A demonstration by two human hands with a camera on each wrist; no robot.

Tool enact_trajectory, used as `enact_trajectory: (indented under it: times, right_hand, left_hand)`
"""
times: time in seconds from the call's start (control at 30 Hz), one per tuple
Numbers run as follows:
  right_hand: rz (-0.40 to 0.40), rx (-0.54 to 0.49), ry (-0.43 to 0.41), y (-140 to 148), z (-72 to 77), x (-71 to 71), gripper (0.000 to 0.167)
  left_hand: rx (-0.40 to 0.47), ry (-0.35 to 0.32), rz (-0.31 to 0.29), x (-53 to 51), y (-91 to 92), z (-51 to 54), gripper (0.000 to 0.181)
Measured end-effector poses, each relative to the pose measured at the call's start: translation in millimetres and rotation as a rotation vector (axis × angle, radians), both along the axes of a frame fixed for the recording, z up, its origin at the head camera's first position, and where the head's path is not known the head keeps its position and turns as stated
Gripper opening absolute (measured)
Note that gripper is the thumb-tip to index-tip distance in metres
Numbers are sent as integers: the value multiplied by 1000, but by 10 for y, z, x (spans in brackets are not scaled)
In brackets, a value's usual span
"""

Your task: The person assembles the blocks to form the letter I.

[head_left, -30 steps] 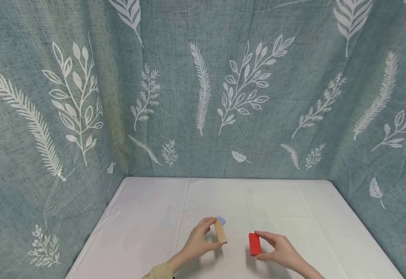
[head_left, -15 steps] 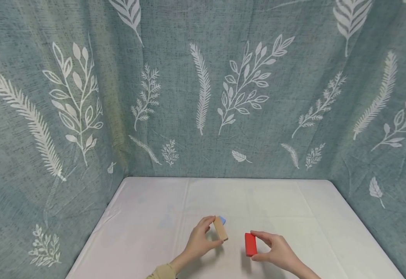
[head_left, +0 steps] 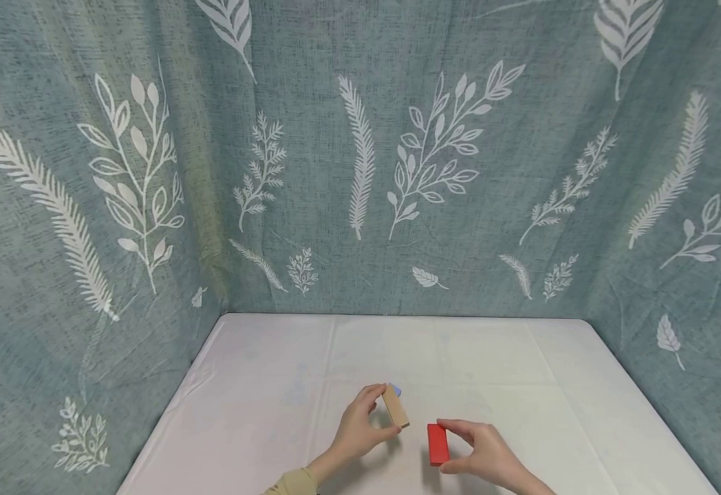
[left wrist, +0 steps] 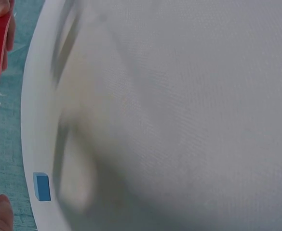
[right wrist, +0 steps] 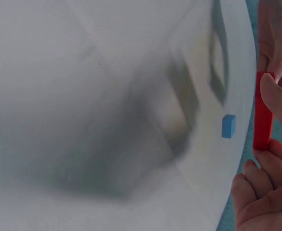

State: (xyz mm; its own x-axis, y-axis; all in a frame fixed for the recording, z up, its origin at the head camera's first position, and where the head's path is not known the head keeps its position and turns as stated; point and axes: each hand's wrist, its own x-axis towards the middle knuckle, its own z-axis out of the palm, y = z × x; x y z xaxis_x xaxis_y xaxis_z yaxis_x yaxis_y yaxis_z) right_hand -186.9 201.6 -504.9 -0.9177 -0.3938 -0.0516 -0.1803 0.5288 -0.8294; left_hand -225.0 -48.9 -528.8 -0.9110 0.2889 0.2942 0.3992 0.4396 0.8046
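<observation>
My left hand (head_left: 357, 427) pinches a plain wooden block (head_left: 395, 407) by its two ends, thumb at the near end. To its right, my right hand (head_left: 487, 454) pinches a red block (head_left: 437, 445) in the same way. Both blocks are held above the table, side by side with a small gap between them. A small blue block (head_left: 395, 390) rests on the table behind the wooden block, partly hidden by it in the head view. In the right wrist view the red block (right wrist: 262, 113) spans from thumb to fingers, and the blue block (right wrist: 229, 126) shows whole.
A white cloth covers the table (head_left: 274, 364), and the shadows of both hands fall on it. Grey-green curtains (head_left: 311, 172) with white leaf prints close off the back and both sides.
My right hand has moved left and slightly nearer with the red block. My left hand has shifted a little right with the wooden block, covering more of the blue block.
</observation>
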Motion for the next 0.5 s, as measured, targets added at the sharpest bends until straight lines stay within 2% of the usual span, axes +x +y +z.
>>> enact_trajectory:
  times: [0.23, 0.5]
  right_hand:
    - [11, 2, -26, -24, -45, 11, 70]
    - [48, -7, -31, -14, -152, 25, 65]
  left_hand:
    - [11, 16, -1, -3, 16, -15, 71]
    - [23, 1, -3, -16, 25, 1, 71]
